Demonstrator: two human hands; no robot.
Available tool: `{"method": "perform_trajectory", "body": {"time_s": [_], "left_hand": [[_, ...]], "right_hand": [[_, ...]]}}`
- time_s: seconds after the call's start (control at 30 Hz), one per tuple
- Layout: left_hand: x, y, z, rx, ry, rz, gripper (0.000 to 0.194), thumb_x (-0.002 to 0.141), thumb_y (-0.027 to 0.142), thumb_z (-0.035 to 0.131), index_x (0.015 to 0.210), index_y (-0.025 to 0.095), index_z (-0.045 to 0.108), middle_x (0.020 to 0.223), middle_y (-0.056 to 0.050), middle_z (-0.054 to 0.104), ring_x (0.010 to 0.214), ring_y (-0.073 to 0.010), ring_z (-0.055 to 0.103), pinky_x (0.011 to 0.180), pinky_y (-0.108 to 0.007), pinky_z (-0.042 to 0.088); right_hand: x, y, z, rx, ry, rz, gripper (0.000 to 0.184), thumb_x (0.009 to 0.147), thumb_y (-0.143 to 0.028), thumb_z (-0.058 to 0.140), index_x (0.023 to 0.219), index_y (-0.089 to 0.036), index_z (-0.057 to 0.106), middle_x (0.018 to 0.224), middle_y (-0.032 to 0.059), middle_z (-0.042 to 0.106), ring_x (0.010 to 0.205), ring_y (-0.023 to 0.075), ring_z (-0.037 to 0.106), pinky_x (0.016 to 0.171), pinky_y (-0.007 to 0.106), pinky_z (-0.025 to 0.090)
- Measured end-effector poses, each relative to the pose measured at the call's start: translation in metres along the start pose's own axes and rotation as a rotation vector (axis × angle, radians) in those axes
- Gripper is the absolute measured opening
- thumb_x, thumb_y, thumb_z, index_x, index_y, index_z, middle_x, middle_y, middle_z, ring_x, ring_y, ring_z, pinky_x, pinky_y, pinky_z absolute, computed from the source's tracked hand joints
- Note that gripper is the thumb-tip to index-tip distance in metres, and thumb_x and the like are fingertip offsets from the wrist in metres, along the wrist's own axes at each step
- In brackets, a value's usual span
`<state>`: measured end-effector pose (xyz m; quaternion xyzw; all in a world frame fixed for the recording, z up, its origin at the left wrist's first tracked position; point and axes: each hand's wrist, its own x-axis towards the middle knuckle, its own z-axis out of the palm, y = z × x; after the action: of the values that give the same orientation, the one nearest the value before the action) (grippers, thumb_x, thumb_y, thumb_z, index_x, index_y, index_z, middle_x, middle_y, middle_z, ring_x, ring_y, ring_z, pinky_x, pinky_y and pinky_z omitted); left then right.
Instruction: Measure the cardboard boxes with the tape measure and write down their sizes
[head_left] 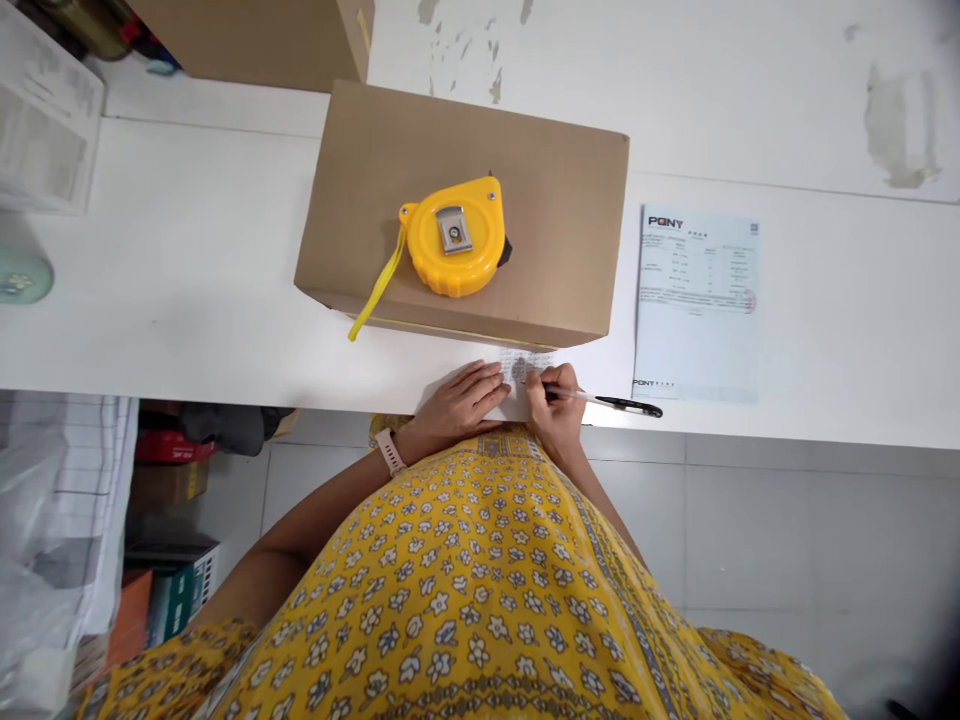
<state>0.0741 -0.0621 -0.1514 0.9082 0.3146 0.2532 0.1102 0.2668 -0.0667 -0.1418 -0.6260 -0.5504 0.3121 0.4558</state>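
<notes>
My right hand (557, 405) is closed around a pen (611, 402) with a clear barrel and black end, its tip over a small paper covered in handwriting (529, 362). Flat on the table at the left side of that paper lies my left hand (463, 398), fingers stretched out, a pale pink band on the wrist. Just beyond both hands stands a brown cardboard box (547, 200). On its top rests a yellow tape measure (459, 240) with a metal clip and a yellow strap hanging over the near edge.
A printed sheet headed PONY (697, 310) lies to the right on the white table (847, 330). Another cardboard box (262, 40) stands at the back left, near a white printed box (45, 120) and a green object (24, 276). Below the table's left edge are several stored boxes (176, 590).
</notes>
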Motion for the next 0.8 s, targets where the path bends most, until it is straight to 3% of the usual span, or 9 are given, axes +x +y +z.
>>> {"method": "perform_trajectory", "body": {"time_s": [0.8], "left_hand": [[-0.0002, -0.0009, 0.0023, 0.014, 0.015, 0.003, 0.054, 0.105, 0.053, 0.043, 0.128, 0.007, 0.060, 0.127, -0.018, 0.069, 0.136, -0.0292, 0.057, 0.116, -0.048, 0.047]], "right_hand": [[0.0010, 0.0027, 0.0011, -0.090, -0.012, -0.051, 0.026, 0.092, -0.032, 0.060, 0.073, -0.025, 0.044, 0.057, -0.0067, 0.047, 0.051, 0.0102, 0.043, 0.052, 0.027, 0.037]]}}
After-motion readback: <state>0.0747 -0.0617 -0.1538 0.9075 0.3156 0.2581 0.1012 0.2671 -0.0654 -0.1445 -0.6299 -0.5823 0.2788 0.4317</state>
